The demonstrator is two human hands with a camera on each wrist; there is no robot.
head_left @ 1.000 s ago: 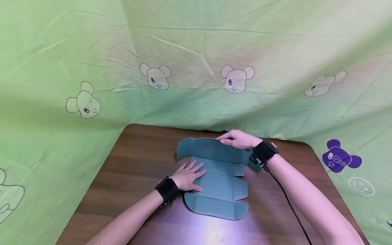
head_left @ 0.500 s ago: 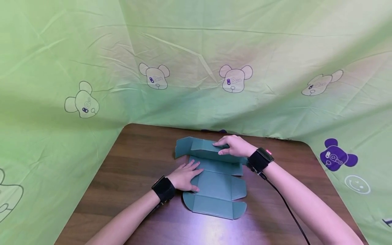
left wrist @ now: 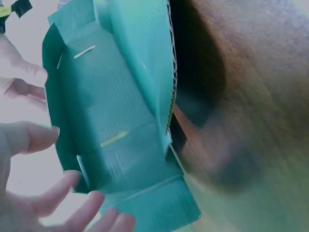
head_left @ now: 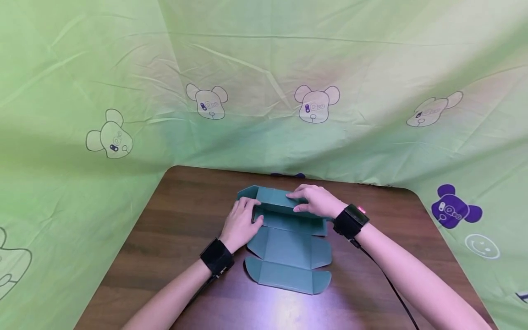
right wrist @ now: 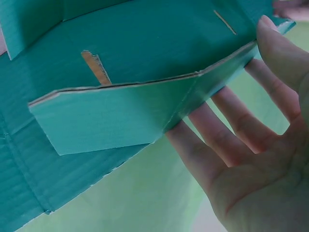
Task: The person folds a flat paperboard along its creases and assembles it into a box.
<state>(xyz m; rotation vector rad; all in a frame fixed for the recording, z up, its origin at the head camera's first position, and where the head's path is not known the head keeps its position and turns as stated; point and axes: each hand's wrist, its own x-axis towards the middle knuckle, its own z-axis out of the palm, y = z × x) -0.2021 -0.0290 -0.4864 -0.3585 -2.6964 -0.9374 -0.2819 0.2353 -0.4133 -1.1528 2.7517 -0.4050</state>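
Observation:
A teal cardboard box (head_left: 288, 247) lies partly unfolded on the table, its far panel raised with a narrow flap (head_left: 273, 196) folded toward me along the top. My right hand (head_left: 321, 200) holds that flap, fingers spread along its outer face and thumb at its edge, as the right wrist view shows. At the raised panel's left end is my left hand (head_left: 240, 226), fingers loosely bent and spread beside the side flap. In the left wrist view its fingertips (left wrist: 48, 135) are right at the box's edge. Slots (left wrist: 114, 139) are cut in the raised panel.
The brown wooden table (head_left: 156, 256) has its far edge close to a green cloth backdrop (head_left: 255, 146) printed with bear heads. Black straps (head_left: 216, 257) sit on both wrists, and a cable (head_left: 383, 272) runs along the right forearm.
My right hand has bent the narrow top flap toward me and come slightly nearer. My left hand has left the middle panel and moved up to the raised panel's left end.

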